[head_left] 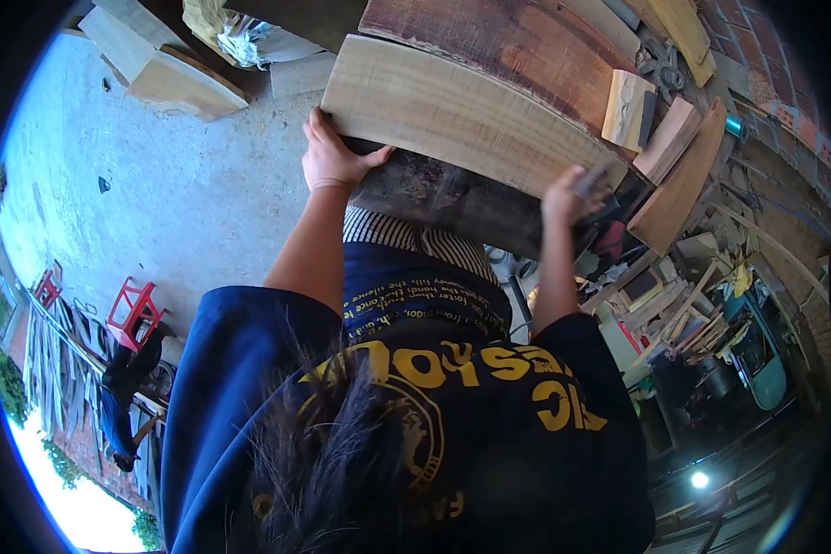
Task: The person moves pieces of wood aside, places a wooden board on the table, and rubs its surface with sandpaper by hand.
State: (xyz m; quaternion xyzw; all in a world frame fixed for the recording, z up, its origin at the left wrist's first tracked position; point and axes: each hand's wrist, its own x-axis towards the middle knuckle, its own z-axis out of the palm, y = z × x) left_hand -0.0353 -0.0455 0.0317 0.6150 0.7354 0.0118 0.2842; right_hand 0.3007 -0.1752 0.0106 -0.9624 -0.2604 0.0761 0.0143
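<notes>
A long pale wooden board [462, 111] lies across the dark edge of the work surface in front of me. My left hand [334, 159] grips its left end, fingers over the end and thumb along the near edge. By the right end of the board is my right hand [571, 196], smeared by motion. A greyish shape shows at its fingers, but I cannot make out whether it is a held object. Behind the pale board lies a wider reddish-brown plank [499, 46].
Short wood blocks [630, 111] and a curved offcut [679, 180] lie right of the board. Cut timber pieces [189, 83] rest on the concrete floor [212, 175] at upper left. A red stool [137, 314] stands lower left. Scrap wood [683, 305] is piled at right.
</notes>
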